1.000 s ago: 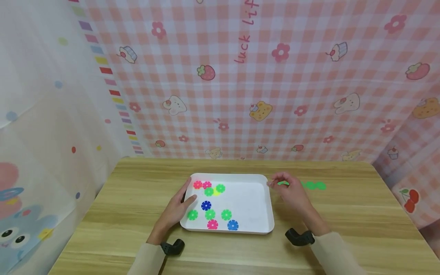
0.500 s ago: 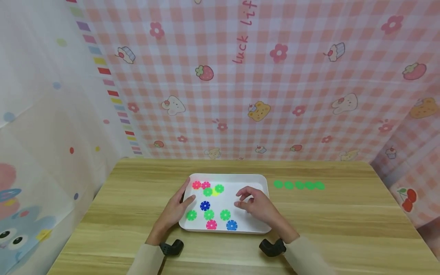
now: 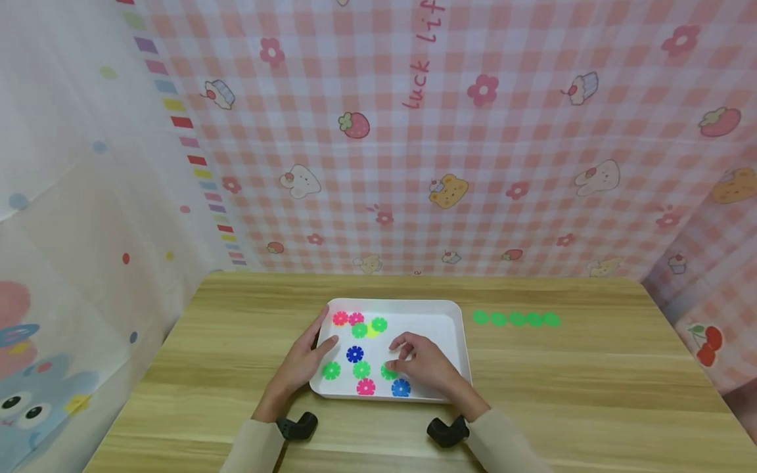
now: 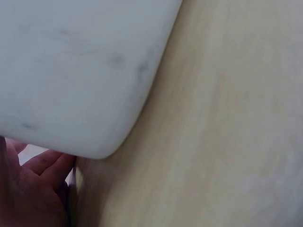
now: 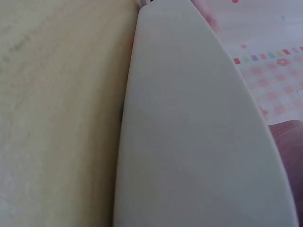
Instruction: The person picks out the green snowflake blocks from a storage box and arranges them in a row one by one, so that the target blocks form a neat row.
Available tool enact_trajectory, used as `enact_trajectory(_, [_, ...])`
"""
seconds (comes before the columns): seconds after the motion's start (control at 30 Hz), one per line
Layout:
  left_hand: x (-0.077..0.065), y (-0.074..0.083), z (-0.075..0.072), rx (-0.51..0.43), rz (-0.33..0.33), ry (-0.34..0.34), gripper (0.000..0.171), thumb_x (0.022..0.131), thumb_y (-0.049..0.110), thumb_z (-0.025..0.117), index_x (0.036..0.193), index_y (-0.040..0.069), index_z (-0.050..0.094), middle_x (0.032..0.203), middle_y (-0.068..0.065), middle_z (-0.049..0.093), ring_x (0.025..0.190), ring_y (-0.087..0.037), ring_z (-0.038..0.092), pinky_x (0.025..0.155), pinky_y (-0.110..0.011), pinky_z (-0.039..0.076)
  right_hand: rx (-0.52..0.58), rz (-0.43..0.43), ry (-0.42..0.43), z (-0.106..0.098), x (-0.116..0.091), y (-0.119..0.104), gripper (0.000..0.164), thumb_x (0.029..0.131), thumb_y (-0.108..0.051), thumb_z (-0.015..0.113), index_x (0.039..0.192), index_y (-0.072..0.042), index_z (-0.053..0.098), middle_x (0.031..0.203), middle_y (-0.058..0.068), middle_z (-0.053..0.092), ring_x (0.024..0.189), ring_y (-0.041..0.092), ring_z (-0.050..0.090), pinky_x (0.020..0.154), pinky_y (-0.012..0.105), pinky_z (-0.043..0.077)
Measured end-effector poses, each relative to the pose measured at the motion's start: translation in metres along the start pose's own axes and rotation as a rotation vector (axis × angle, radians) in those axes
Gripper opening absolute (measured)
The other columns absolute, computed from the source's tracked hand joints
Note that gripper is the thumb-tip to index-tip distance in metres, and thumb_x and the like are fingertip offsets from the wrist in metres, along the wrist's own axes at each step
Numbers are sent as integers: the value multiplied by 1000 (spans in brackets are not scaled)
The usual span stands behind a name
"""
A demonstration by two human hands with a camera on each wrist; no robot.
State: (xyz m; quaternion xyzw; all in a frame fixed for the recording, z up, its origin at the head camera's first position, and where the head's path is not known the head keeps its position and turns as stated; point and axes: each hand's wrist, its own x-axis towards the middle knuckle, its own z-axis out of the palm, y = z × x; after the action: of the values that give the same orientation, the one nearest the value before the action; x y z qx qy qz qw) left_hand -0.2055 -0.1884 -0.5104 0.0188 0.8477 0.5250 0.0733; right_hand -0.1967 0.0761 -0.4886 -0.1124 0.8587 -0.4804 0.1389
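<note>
A white tray (image 3: 428, 325) lies on the table, holding several flat, notched plastic discs. My left hand (image 3: 303, 360) grips its left side, thumb over the rim and fingers along the outer wall. Over the tray's right half, my right hand (image 3: 427, 362) has its thumb and forefinger at a green notched disc (image 3: 387, 373), partly covering it. Just below that disc is a blue one (image 3: 401, 387). Two more green discs, a pink disc (image 3: 365, 386) and a dark blue disc (image 3: 355, 354) lie to the left. The right wrist view is mostly filled by the tray's wall (image 5: 189, 123).
Right of the tray, several green discs (image 3: 517, 318) form a row on the wooden table (image 3: 591, 394). Red, pink, green and yellow discs cluster at the tray's back left (image 3: 356, 318). A checkered cloth (image 3: 402, 164) hangs behind the table.
My right hand has moved left and towards me, from the near end of the green row to a green disc inside the tray. The left hand stays on the tray.
</note>
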Motion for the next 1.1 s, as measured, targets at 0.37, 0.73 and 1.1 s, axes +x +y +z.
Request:
enact_trajectory(0.37, [1, -1, 2, -8, 4, 2, 67, 103, 31, 52, 160, 31, 16, 167, 1, 13, 154, -24, 8, 124, -50, 9, -20, -18, -7, 2, 1, 7, 24, 83, -19, 80, 103, -15, 69, 83, 0, 55, 75, 17, 48, 67, 28, 39])
enact_trajectory(0.73, [-1, -1, 1, -14, 12, -4, 67, 103, 33, 52, 160, 29, 17, 167, -1, 13, 154, -25, 8, 124, -49, 7, -94, -52, -13, 6, -3, 6, 21, 80, -18, 83, 98, -17, 72, 86, 1, 54, 79, 17, 48, 69, 29, 41])
enact_trajectory(1.1, [-2, 0, 1, -3, 17, -7, 66, 104, 32, 51, 160, 28, 16, 167, -1, 12, 154, -25, 7, 124, -49, 8, -141, -42, -20, 6, -3, 4, 18, 82, -15, 81, 89, -15, 64, 87, 0, 52, 79, 17, 46, 70, 28, 40])
